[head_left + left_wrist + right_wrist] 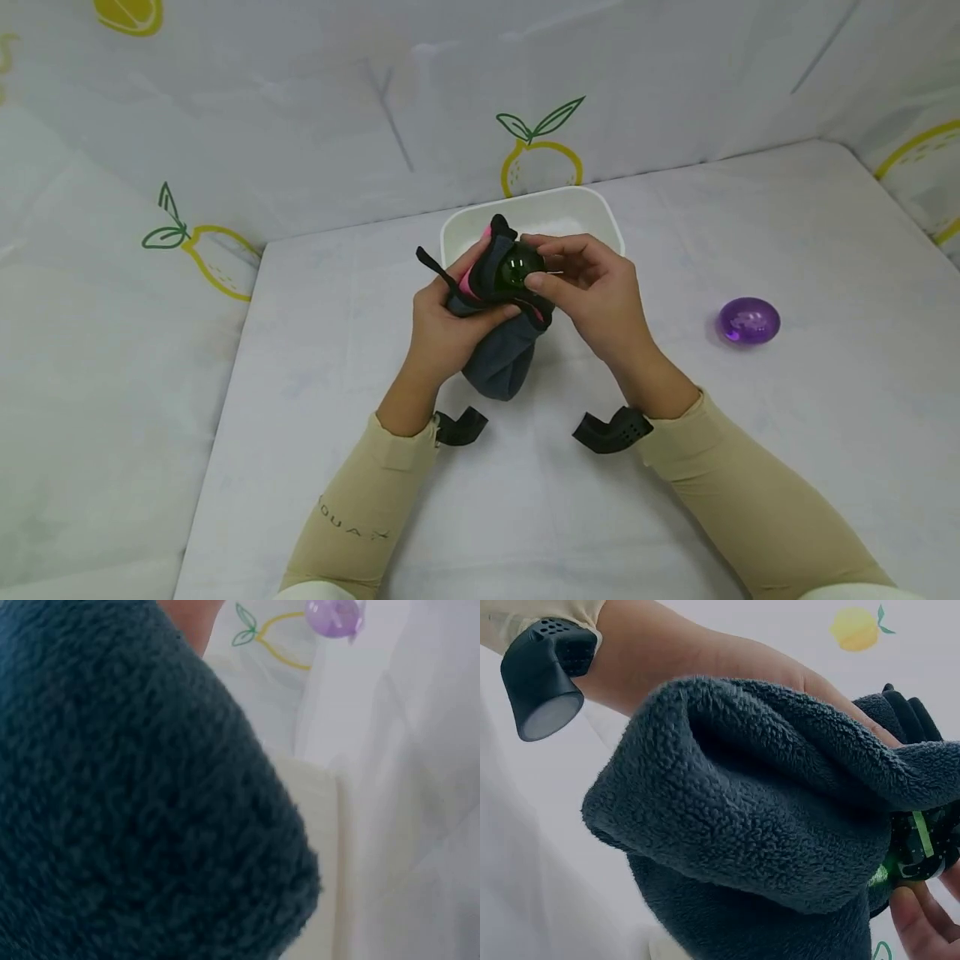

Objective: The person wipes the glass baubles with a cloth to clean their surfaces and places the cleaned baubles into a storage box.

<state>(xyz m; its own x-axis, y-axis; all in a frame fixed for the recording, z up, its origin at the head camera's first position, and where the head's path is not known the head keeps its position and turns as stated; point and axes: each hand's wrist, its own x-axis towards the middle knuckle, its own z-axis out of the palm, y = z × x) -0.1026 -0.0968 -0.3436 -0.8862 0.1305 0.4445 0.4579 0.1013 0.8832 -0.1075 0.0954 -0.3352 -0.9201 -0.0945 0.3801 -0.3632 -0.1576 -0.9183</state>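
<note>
In the head view my left hand (442, 333) grips a bunched fleece cloth (498, 362), dark blue-grey with black edging and a strap; some pink shows at its folds. A glossy dark green ball (517, 265) sits in the fold of the cloth. My right hand (600, 292) pinches this ball from the right, thumb in front. In the right wrist view the cloth (765, 825) hides part of the green ball (922, 840), with fingertips (915, 922) touching it below. Cloth fills most of the left wrist view, covering the left fingers.
A white tray (600, 204) stands behind the hands at the back of the white-covered table. To the right lies a shiny purple ball (750, 321), slightly oval in outline. Black camera mounts (613, 430) stick out from both wrists. A lemon-patterned sheet (300, 125) hangs behind.
</note>
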